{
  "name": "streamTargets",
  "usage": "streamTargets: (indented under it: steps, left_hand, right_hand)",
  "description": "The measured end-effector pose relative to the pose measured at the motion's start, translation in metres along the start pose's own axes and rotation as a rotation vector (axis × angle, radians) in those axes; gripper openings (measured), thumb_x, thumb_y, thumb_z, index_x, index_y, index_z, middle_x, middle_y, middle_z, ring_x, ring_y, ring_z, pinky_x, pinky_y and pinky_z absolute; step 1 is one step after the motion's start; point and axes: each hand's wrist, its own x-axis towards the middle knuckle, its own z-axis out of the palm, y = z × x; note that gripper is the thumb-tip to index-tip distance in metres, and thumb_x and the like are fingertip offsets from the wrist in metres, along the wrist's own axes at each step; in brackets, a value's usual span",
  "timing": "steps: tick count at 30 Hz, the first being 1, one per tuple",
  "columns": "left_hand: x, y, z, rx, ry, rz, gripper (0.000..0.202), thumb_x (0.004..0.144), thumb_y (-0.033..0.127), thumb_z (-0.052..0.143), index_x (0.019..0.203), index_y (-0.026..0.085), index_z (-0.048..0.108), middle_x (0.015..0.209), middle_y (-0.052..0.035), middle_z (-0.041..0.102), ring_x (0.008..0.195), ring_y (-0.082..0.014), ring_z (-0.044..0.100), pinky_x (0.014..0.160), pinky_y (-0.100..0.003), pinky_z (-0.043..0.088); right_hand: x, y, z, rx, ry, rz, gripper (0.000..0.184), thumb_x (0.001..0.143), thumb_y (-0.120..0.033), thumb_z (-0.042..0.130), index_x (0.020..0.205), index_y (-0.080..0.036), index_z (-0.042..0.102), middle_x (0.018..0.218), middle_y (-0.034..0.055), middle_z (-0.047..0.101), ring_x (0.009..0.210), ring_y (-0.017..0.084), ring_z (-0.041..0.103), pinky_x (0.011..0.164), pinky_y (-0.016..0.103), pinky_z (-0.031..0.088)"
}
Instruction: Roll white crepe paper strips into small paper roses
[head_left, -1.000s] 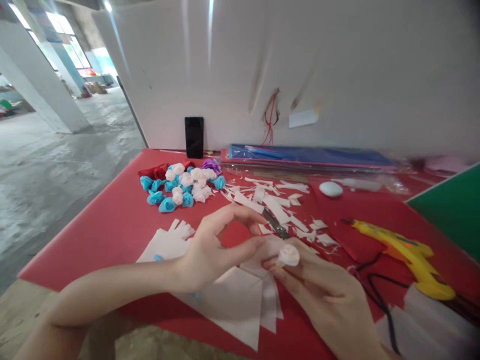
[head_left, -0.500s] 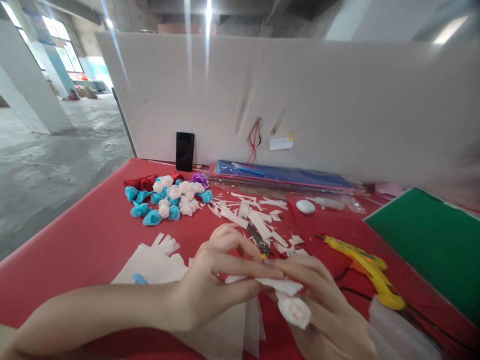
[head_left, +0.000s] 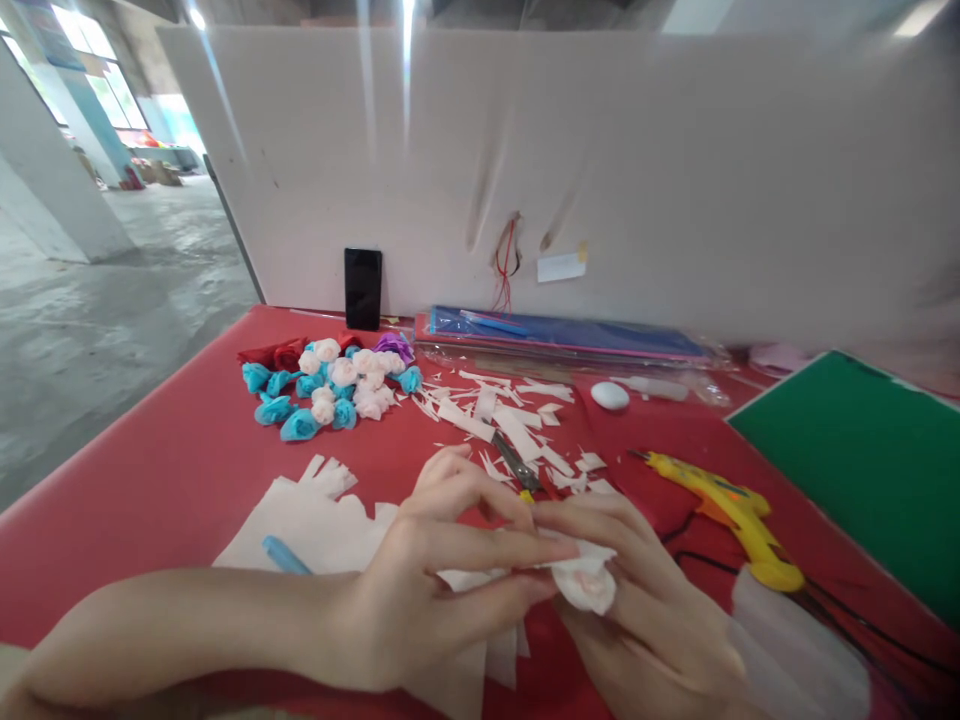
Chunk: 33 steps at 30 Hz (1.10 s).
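Observation:
Both of my hands meet low in the middle of the view over a red table [head_left: 172, 450]. My right hand [head_left: 645, 610] grips a small rolled white paper rose [head_left: 587, 584]. My left hand [head_left: 442, 580] pinches the loose white strip at the top of that rose between thumb and forefinger. Sheets of white paper [head_left: 315, 525] lie under my left wrist, with a blue pen [head_left: 283, 555] on them. Just beyond my fingers lie scissors [head_left: 517, 468].
A heap of finished blue, white, red and purple paper roses [head_left: 330, 385] sits at the back left. White paper scraps [head_left: 502, 415] litter the middle. A yellow glue gun [head_left: 731, 515] with black cord lies right, a green sheet [head_left: 862, 470] far right. A black phone [head_left: 363, 288] leans on the white wall.
The view shifted, and the rose turned from upright in my right fingers to lying sideways between both hands. My left fingers closed onto its strip.

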Motion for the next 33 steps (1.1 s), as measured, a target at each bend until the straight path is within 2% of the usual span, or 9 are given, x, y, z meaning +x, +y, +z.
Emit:
streamTargets:
  steps: [7, 14, 18, 23, 27, 30, 33]
  left_hand:
    - [0.003, -0.002, 0.001, -0.01, 0.02, -0.044, 0.018, 0.082, 0.028, 0.053, 0.087, 0.021, 0.069, 0.071, -0.0033, 0.058, 0.071, -0.0138, 0.049, 0.073, -0.032, 0.042]
    - [0.005, -0.002, 0.0, -0.196, -0.006, -0.224, 0.018, 0.079, 0.032, 0.056, 0.081, 0.023, 0.071, 0.072, -0.0044, 0.059, 0.069, -0.0138, 0.05, 0.068, -0.03, 0.043]
    - [0.007, -0.004, -0.003, -0.365, 0.019, -0.376, 0.011, 0.076, 0.024, 0.061, 0.076, 0.023, 0.071, 0.075, -0.0022, 0.058, 0.072, -0.0122, 0.052, 0.069, -0.025, 0.045]
    - [0.012, -0.004, -0.008, -0.496, 0.06, -0.504, 0.009, 0.072, 0.016, 0.064, 0.072, 0.023, 0.071, 0.077, 0.0006, 0.059, 0.071, -0.0099, 0.055, 0.069, -0.021, 0.046]
    - [0.015, -0.003, -0.009, -0.557, 0.081, -0.548, 0.012, 0.07, 0.013, 0.064, 0.067, 0.022, 0.071, 0.077, 0.001, 0.06, 0.071, -0.0103, 0.055, 0.069, -0.022, 0.047]
    - [0.015, -0.001, -0.008, -0.597, 0.065, -0.564, 0.015, 0.07, 0.01, 0.063, 0.062, 0.021, 0.07, 0.072, 0.0025, 0.058, 0.068, -0.0081, 0.054, 0.069, -0.02, 0.045]
    - [0.014, 0.001, -0.007, -0.614, 0.041, -0.577, 0.016, 0.069, 0.009, 0.063, 0.059, 0.02, 0.068, 0.068, 0.0031, 0.055, 0.066, -0.0069, 0.051, 0.067, -0.019, 0.043]
  right_hand:
    - [0.001, -0.004, 0.003, 0.017, 0.02, 0.043, 0.019, 0.071, -0.006, 0.053, 0.068, -0.023, 0.06, 0.075, 0.0041, 0.064, 0.066, 0.017, 0.057, 0.055, 0.03, 0.05]
    - [0.002, -0.004, 0.007, 0.052, 0.013, 0.127, 0.017, 0.074, -0.006, 0.054, 0.074, -0.022, 0.061, 0.073, 0.0036, 0.062, 0.066, 0.017, 0.055, 0.054, 0.03, 0.048]
    - [0.003, -0.003, 0.011, 0.052, 0.039, 0.114, 0.013, 0.074, -0.01, 0.059, 0.072, -0.022, 0.059, 0.073, 0.0026, 0.061, 0.065, 0.016, 0.054, 0.052, 0.029, 0.047]
    - [0.001, -0.002, 0.009, 0.031, 0.061, 0.134, 0.013, 0.074, -0.012, 0.059, 0.082, -0.023, 0.057, 0.087, 0.0037, 0.058, 0.074, 0.017, 0.055, 0.064, 0.032, 0.048]
    - [0.0, -0.001, 0.003, 0.147, 0.157, 0.253, 0.02, 0.077, -0.007, 0.051, 0.087, -0.024, 0.054, 0.085, 0.001, 0.054, 0.08, 0.014, 0.053, 0.074, 0.027, 0.046]
    - [0.003, 0.0, 0.002, 0.249, 0.087, 0.36, 0.022, 0.079, -0.014, 0.049, 0.097, -0.025, 0.052, 0.09, 0.002, 0.056, 0.084, 0.016, 0.055, 0.073, 0.027, 0.048]
    - [0.006, 0.0, 0.003, 0.296, -0.026, 0.35, 0.021, 0.079, -0.018, 0.051, 0.097, -0.028, 0.054, 0.085, 0.0009, 0.06, 0.075, 0.016, 0.058, 0.066, 0.027, 0.05]
